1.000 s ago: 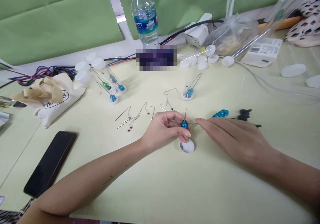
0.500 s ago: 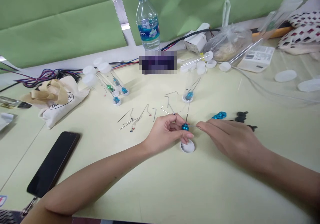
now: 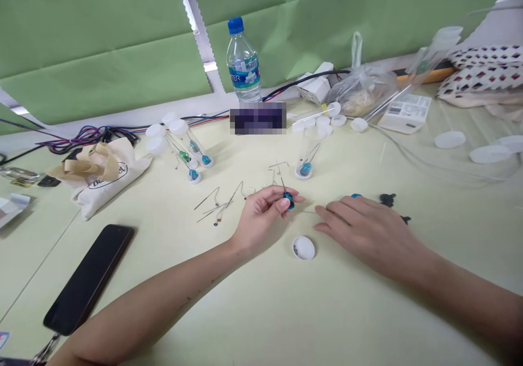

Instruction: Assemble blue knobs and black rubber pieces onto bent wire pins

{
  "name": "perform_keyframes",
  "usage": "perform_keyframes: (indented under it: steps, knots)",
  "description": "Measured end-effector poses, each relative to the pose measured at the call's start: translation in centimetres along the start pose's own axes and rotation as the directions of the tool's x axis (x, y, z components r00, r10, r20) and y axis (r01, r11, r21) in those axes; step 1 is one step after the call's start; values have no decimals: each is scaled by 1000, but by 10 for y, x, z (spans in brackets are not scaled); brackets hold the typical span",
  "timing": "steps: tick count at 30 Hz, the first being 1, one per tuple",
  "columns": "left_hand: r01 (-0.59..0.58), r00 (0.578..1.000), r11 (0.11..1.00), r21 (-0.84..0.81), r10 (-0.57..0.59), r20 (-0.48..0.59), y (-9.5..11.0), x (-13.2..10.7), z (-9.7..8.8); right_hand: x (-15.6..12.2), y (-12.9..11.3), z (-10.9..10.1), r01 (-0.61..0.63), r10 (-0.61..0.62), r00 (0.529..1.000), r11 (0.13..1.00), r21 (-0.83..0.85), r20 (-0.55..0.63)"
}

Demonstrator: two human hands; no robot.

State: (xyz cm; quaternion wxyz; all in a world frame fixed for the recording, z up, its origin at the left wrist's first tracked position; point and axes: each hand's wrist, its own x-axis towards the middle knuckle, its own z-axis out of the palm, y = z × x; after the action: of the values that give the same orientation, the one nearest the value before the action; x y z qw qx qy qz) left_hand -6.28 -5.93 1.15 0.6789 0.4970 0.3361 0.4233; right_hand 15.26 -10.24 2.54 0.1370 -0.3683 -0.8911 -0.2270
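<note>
Left hand (image 3: 261, 209) pinches small blue part (image 3: 290, 203); part may drop if pinch loosens. Right hand (image 3: 363, 221) by thin rod (image 3: 309, 211); grip unclear.

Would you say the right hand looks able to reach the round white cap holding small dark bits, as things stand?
Probably yes: the cap lies close to the right hand, with nothing visible between them, though a thin metal rod at that hand, perhaps held, might hinder a pinch.
</note>
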Motion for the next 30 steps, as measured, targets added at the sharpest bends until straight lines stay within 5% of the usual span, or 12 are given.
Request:
perform_keyframes:
  steps: [6,11,16,19,30]
  knots:
    - [35,999,994,-102,-31,41,0,2,-3,-5,24,-7,-216,217,976,975,47,-16]
    - [34,999,986,-162,-29,38,3,2,-4,-21,76,-20,-520,496,852,837,172,166]
    - [31,1000,986,-162,-32,0,2,2,-4,-43,118,-17,-540,281,808,705,460,518]
    - [35,999,981,-192,-34,6,1,3,-4,-48,125,-10,-471,188,838,723,506,511]
    - [73,995,930,-360,-95,-42,-2,8,-11,-49,131,-8,-409,172,883,741,533,438]
